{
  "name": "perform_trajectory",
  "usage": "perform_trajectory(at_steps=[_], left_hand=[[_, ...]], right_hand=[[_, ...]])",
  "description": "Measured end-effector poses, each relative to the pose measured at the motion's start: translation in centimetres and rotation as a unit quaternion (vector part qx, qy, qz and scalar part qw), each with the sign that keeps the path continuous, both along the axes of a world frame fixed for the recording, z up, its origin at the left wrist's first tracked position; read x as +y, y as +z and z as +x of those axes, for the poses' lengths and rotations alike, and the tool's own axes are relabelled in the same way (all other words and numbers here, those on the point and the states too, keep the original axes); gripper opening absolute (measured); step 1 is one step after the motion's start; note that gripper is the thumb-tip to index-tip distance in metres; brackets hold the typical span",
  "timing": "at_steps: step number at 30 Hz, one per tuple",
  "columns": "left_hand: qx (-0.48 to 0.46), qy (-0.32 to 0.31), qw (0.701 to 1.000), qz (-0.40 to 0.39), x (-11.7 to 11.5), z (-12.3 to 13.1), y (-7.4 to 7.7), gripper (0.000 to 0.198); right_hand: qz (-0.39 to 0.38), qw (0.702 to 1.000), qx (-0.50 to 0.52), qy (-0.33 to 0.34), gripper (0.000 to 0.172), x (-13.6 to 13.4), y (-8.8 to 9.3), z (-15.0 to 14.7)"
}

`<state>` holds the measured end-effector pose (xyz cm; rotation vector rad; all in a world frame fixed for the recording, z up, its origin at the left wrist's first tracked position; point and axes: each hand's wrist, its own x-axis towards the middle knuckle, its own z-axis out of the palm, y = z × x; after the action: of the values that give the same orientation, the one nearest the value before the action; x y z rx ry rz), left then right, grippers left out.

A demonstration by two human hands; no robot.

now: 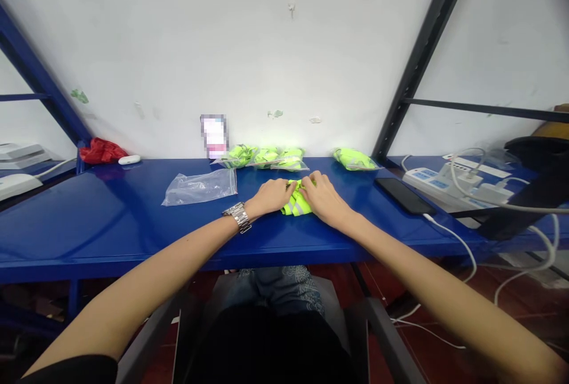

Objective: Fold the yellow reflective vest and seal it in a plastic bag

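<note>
A small folded neon-yellow garment with grey reflective stripes (297,204) lies on the blue table (111,218) in front of me. My left hand (269,194), with a metal watch on its wrist, grips the garment's left side with curled fingers. My right hand (323,197) presses and pinches its right side, and the fingertips of both hands meet over the cloth's far edge. An empty clear zip bag (200,186) lies flat to the left of my left hand.
Several bagged neon-yellow garments (267,156) lie along the wall, one more (354,160) to the right. A black phone (403,195), a white power strip (444,184) with cables, a red cloth (101,150) and a white case (128,160) are also on the table.
</note>
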<state>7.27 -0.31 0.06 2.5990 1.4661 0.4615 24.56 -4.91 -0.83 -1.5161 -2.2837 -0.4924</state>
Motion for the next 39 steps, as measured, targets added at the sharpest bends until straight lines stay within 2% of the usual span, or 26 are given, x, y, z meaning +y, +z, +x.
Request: perform_trajectory(at_steps=[4,7,9,11,13,15,18,21,23,26,31,35,39], left_hand=[[0.047,0.063,0.992,0.099,-1.1,0.0,-0.9,0.052],[0.056,0.083,0.977,0.190,-1.3,-0.2,-1.4,0.051],[0.059,0.049,0.972,0.220,-1.0,-0.3,-1.6,0.044],[0.073,-0.024,0.968,0.238,-0.7,-0.3,-1.6,0.038],[0.087,-0.107,0.962,0.234,-0.8,-0.3,-1.5,0.039],[0.076,-0.162,0.959,0.219,-1.1,-0.4,-1.3,0.041],[0.036,-0.207,0.960,0.183,-1.7,-0.8,-0.7,0.044],[0.014,-0.231,0.966,0.111,-1.5,-1.2,0.4,0.047],[0.012,-0.221,0.971,0.085,-1.0,-1.1,1.0,0.052],[0.003,-0.161,0.982,0.099,0.0,-0.5,1.6,0.056],[-0.036,-0.089,0.993,0.068,1.4,0.2,1.2,0.059],[-0.066,-0.031,0.997,0.035,1.5,0.1,0.5,0.058],[-0.075,-0.004,0.997,0.036,1.2,0.5,-0.2,0.055]], right_hand=[[-0.012,0.991,-0.008,0.135,0.036,-0.5,-0.3,2.3],[-0.053,0.979,-0.011,0.197,0.053,-0.8,-0.4,3.9],[-0.058,0.978,-0.011,0.200,0.069,-0.7,-0.6,4.4],[-0.049,0.978,-0.004,0.201,0.073,-0.4,-0.8,4.4],[-0.047,0.977,0.006,0.208,0.066,0.0,-1.0,4.2],[-0.053,0.977,0.012,0.206,0.058,0.6,-1.2,4.1],[-0.066,0.980,0.018,0.189,0.049,1.1,-1.3,4.0],[-0.092,0.980,0.034,0.173,0.045,1.3,-0.7,3.8],[-0.109,0.980,0.050,0.160,0.044,1.4,0.1,3.6],[-0.140,0.974,0.094,0.149,0.050,1.9,1.2,3.4],[-0.186,0.958,0.178,0.124,0.061,3.5,1.9,2.9],[-0.172,0.975,0.135,0.037,0.061,3.7,2.1,2.5],[-0.104,0.991,0.067,-0.046,0.054,2.8,2.4,1.8]])
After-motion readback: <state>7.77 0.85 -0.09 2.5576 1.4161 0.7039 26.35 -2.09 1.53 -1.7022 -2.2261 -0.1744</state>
